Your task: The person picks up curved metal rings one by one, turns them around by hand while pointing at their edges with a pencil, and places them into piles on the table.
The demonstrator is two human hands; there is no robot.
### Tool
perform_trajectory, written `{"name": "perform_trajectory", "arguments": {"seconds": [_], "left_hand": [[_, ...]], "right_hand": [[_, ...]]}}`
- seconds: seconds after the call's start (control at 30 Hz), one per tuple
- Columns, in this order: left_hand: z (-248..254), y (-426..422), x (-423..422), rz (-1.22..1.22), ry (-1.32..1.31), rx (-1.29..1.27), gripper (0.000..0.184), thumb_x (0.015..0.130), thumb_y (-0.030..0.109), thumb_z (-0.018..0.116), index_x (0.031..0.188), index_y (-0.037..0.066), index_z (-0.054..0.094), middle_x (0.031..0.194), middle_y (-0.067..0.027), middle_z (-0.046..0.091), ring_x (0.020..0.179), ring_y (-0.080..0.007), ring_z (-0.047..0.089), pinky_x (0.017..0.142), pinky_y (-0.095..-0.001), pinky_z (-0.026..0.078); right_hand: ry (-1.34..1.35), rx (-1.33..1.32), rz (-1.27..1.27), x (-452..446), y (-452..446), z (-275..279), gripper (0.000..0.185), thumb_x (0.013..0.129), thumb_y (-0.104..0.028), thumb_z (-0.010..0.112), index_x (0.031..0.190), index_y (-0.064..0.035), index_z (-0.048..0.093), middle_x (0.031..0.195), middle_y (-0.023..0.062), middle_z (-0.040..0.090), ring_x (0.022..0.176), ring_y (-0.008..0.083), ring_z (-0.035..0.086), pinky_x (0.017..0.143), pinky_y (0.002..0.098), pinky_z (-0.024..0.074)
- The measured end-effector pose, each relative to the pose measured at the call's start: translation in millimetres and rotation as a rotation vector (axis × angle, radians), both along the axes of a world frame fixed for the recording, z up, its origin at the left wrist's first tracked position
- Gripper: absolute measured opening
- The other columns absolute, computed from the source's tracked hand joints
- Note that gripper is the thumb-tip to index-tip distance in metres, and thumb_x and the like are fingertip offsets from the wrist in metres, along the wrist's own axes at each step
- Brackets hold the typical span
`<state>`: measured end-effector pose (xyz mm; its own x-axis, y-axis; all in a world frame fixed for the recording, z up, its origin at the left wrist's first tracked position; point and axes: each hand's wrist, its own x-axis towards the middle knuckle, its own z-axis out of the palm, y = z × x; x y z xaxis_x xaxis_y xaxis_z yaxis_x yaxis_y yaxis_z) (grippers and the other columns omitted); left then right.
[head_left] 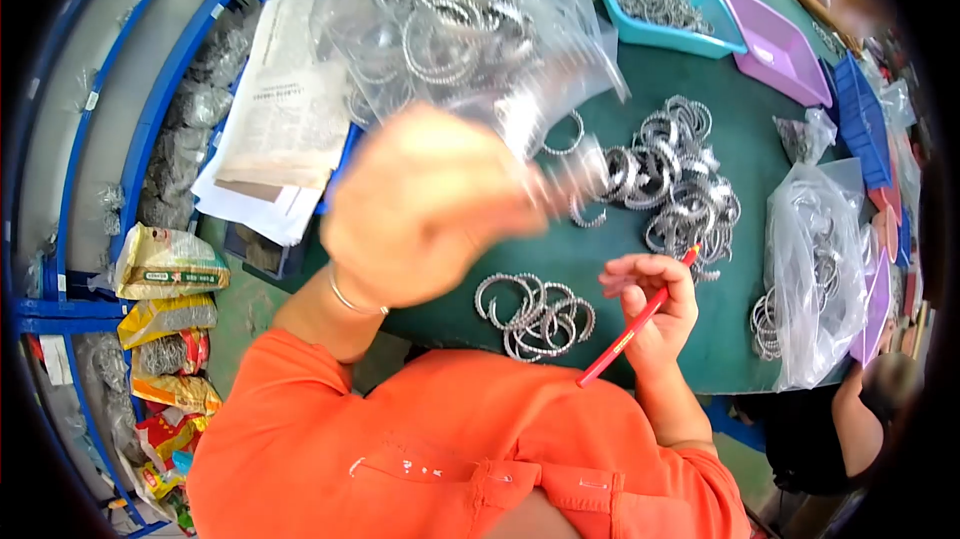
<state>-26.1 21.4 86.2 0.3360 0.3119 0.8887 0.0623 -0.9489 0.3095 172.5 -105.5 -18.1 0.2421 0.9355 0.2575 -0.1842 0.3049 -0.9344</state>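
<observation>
My left hand (425,209) is smeared by motion above the table, a thin bracelet on its wrist. At its fingertips is a blurred silvery bangle (580,177), seemingly pinched. My right hand (665,314) is closed around a red pencil (628,337), its yellowish tip pointing up and away from me. Beyond that hand lies a heap of silver bangles (665,164). Between my hands and nearer my body, a smaller group of bangles (535,314) rests on the green table (455,269). A large clear plastic bag of bangles (440,49) lies past my left hand.
Newspaper and paper sheets (275,119) lie at the left beside blue shelving (75,139). A turquoise tray (715,44) holds small metal pieces, next to a purple tray (790,54). Another bag of bangles (810,269) is at the right. Other people sit around the table.
</observation>
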Motion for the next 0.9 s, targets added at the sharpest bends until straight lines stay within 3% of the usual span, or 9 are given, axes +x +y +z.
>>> {"name": "perform_trajectory", "arguments": {"seconds": [0.1, 0.2, 0.27, 0.33, 0.47, 0.6, 0.73, 0.8, 0.9], "left_hand": [[27, 39, -3, 0.334, -0.092, 0.219, 0.031, 0.063, -0.014, 0.065, 0.090, -0.001, 0.058, 0.089, -0.0108, 0.056, 0.077, -0.0180, 0.056, 0.066, -0.0259, 0.046], [33, 74, -7, 0.478, 0.074, 0.139, 0.014, 0.069, -0.005, 0.065, 0.081, 0.001, 0.064, 0.081, -0.0078, 0.061, 0.070, -0.0158, 0.057, 0.062, -0.0233, 0.045], [33, 62, -4, 0.575, 0.275, -0.053, 0.012, 0.077, 0.007, 0.061, 0.088, 0.002, 0.064, 0.087, -0.0064, 0.063, 0.082, -0.0154, 0.059, 0.074, -0.0239, 0.044], [31, 51, -1, 0.629, 0.185, -0.040, 0.011, 0.078, 0.005, 0.060, 0.088, 0.001, 0.064, 0.090, -0.0072, 0.063, 0.083, -0.0154, 0.059, 0.075, -0.0243, 0.044], [11, 29, 5, 0.332, -0.199, 0.043, 0.014, 0.072, -0.005, 0.062, 0.085, 0.000, 0.065, 0.082, -0.0085, 0.061, 0.071, -0.0167, 0.057, 0.062, -0.0230, 0.045], [-13, -6, 14, 0.068, 0.067, -0.248, 0.016, 0.070, -0.006, 0.064, 0.084, 0.001, 0.064, 0.080, -0.0093, 0.060, 0.066, -0.0168, 0.057, 0.058, -0.0234, 0.045], [-55, -16, 11, -0.001, 0.162, -0.462, 0.017, 0.071, -0.007, 0.062, 0.087, 0.000, 0.062, 0.080, -0.0078, 0.058, 0.060, -0.0133, 0.054, 0.053, -0.0229, 0.044], [-68, -22, 10, 0.008, 0.243, -0.639, 0.024, 0.071, -0.008, 0.062, 0.092, 0.001, 0.061, 0.086, -0.0070, 0.057, 0.060, -0.0113, 0.052, 0.052, -0.0224, 0.043], [-76, -31, 18, -0.008, 0.278, -0.768, 0.039, 0.068, -0.006, 0.065, 0.105, 0.004, 0.057, 0.103, -0.0082, 0.052, 0.066, -0.0105, 0.051, 0.055, -0.0212, 0.043]], "right_hand": [[-0.023, -0.009, -0.003, 1, 0, 1, 0.024, 0.079, 0.002, 0.059, 0.099, 0.0009, 0.045, 0.095, 0.0174, 0.057, 0.082, 0.0204, 0.060, 0.073, 0.0297, 0.0498], [-0.095, -0.037, -0.034, 2, -1, 2, 0.022, 0.078, 0.005, 0.058, 0.096, 0.0012, 0.046, 0.091, 0.0159, 0.058, 0.082, 0.0181, 0.059, 0.071, 0.0279, 0.0500], [-0.274, -0.032, -0.103, 6, 4, 3, 0.016, 0.074, 0.008, 0.060, 0.085, 0.0016, 0.049, 0.079, 0.0100, 0.058, 0.070, 0.0133, 0.057, 0.062, 0.0235, 0.0470], [-0.570, 0.100, -0.146, 12, 14, 4, 0.017, 0.070, 0.010, 0.062, 0.078, 0.0018, 0.049, 0.074, 0.0099, 0.056, 0.062, 0.0151, 0.055, 0.057, 0.0241, 0.0449], [-0.919, 0.024, -0.094, 8, 41, 5, 0.017, 0.070, 0.002, 0.063, 0.077, -0.0036, 0.049, 0.070, 0.0105, 0.055, 0.064, 0.0268, 0.055, 0.053, 0.0329, 0.0449], [-1.425, 0.094, -0.037, 7, 67, -3, 0.019, 0.063, 0.000, 0.061, 0.075, -0.0051, 0.046, 0.067, 0.0108, 0.053, 0.068, 0.0294, 0.055, 0.055, 0.0375, 0.0447], [-1.425, 0.087, 0.035, 21, 71, -5, 0.020, 0.060, 0.005, 0.058, 0.073, -0.0033, 0.046, 0.066, 0.0113, 0.052, 0.068, 0.0295, 0.054, 0.056, 0.0359, 0.0445], [-0.890, 0.035, 0.080, 21, 67, -3, 0.021, 0.060, 0.012, 0.055, 0.072, -0.0017, 0.045, 0.068, 0.0110, 0.053, 0.067, 0.0267, 0.055, 0.058, 0.0327, 0.0450], [-0.082, -0.199, 0.184, 17, 58, 10, 0.021, 0.074, 0.008, 0.059, 0.073, -0.0047, 0.041, 0.075, 0.0071, 0.056, 0.070, 0.0120, 0.053, 0.061, 0.0246, 0.0447]]}}
